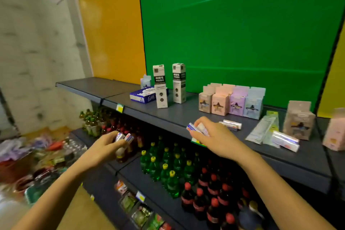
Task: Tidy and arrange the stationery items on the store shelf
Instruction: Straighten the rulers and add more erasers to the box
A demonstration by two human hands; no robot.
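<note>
My left hand [107, 144] is closed around two small white, red and blue packs [124, 137], held in front of the shelf and below its front edge. Over that front edge of the dark grey shelf [179, 115], my right hand [211, 134] grips two more of the same packs [196, 128]. A few similar packs [232, 124] lie loose on the shelf just right of that hand, and one more [285, 141] lies further right. Two tall white and black boxes [161, 87] stand at the back, beside a flat blue and white box [142, 95].
A row of pastel boxes [231, 103] stands at the back right, with another box [298, 119] and clear sleeves [263, 129] to the right. Green and red-capped bottles [168, 166] fill the shelf below. A green panel [233, 24] backs the shelf. Cluttered goods [37, 155] lie low left.
</note>
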